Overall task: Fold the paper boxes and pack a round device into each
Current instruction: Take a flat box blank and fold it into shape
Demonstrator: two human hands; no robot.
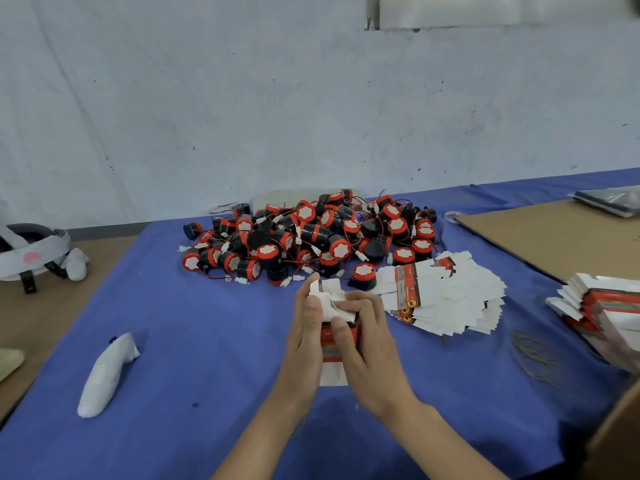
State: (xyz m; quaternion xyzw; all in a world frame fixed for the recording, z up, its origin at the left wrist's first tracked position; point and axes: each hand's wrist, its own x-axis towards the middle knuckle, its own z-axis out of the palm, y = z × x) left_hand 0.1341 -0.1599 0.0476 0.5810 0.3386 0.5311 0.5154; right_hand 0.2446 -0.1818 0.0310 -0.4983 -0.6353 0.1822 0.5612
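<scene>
Left hand (304, 327), right hand (363, 344) both clasped paper box (328, 336), long axis pointing away; nearest round device (363, 273) lay just beyond, rightward.

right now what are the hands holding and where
A paper box: left hand grips its left side, right hand its right side, near the upper flaps.
</scene>
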